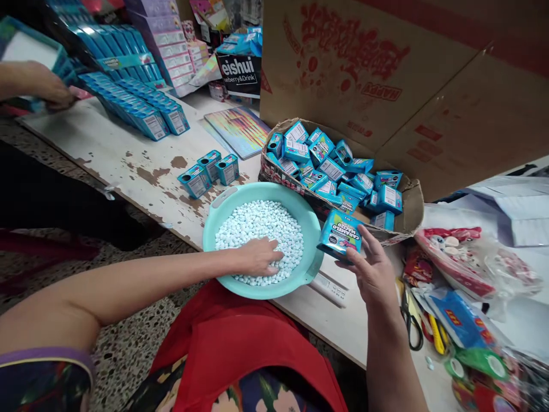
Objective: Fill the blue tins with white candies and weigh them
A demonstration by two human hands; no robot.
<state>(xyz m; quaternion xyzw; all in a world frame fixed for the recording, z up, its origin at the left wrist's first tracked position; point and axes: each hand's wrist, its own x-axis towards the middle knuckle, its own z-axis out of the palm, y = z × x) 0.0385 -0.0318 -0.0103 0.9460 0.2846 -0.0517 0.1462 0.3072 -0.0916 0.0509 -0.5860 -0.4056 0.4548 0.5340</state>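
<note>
My left hand [261,257] lies palm down on small white candies [257,220] in a mint-green plastic basin [316,266], its fingers spread. The candies partly hide the fingertips. In my right hand [372,260] is a blue candy box [340,234] marked "Caramelo Macizo", gripped between thumb and fingers just right of the basin's rim. Beyond the basin, a cut-down cardboard box [412,209] holds many blue candy boxes [330,170] in a loose heap. Several small blue boxes [196,181] with round holes in their tops stand left of it.
Rows of blue boxes [152,123] stand at the back left, near a co-worker's hand [47,86]. A large carton [343,74] rises behind the heap. To the right lie scissors [410,323], a yellow cutter [436,335], tape rolls [484,363] and plastic bags [484,266].
</note>
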